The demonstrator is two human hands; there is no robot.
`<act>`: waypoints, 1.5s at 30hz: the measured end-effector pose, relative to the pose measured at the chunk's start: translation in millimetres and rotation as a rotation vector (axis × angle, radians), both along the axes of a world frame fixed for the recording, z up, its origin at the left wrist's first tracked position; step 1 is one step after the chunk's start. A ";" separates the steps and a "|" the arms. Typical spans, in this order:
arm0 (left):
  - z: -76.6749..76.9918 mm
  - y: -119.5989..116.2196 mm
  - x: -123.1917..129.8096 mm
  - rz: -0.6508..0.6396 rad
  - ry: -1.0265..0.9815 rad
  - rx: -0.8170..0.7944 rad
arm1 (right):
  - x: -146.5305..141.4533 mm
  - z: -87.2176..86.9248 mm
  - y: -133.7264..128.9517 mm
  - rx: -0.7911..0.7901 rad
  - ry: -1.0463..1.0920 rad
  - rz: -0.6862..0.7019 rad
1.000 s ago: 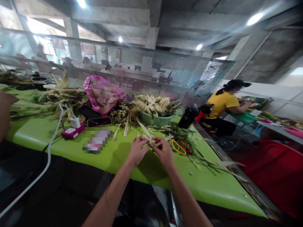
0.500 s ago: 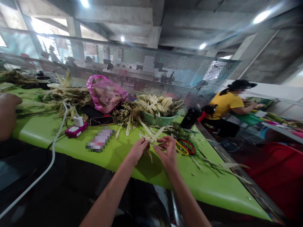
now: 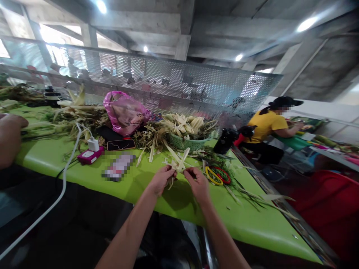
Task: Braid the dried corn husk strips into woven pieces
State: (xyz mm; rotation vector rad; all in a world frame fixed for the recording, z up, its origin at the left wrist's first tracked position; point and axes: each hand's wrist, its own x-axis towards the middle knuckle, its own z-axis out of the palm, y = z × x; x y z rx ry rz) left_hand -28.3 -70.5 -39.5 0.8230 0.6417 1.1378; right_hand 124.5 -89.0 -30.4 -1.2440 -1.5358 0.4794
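Observation:
Pale, flat leaf strips cross one another in a small woven piece (image 3: 178, 163), held just above the green tabletop. My left hand (image 3: 162, 180) pinches it from the left, thumb on top, with loose strip ends hanging below the fingers. On the right side, my right hand (image 3: 198, 184) is closed, thumb and forefinger pressed together at the edge of the same piece. Some of its fingers are curled out of sight. Just right of that hand lie scissors (image 3: 213, 175) with one yellow and one red handle loop.
Behind the hands stands a green basket (image 3: 186, 144) heaped with pale strips. A pink plastic bag (image 3: 123, 114), a phone (image 3: 121, 144) and a magenta box (image 3: 90, 155) with a white plug lie leftward. A black bottle (image 3: 224, 141) stands right. Another person's hand (image 3: 9, 138) shows far left.
My right hand's fingers have closed from a spread pose into a pinch at the piece's edge. The upright strip has shifted, and the hanging end has moved left.

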 end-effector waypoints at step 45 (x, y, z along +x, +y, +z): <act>-0.4 -1.7 6.5 -0.042 0.156 0.197 | 5.6 -1.6 0.8 0.001 -0.030 0.053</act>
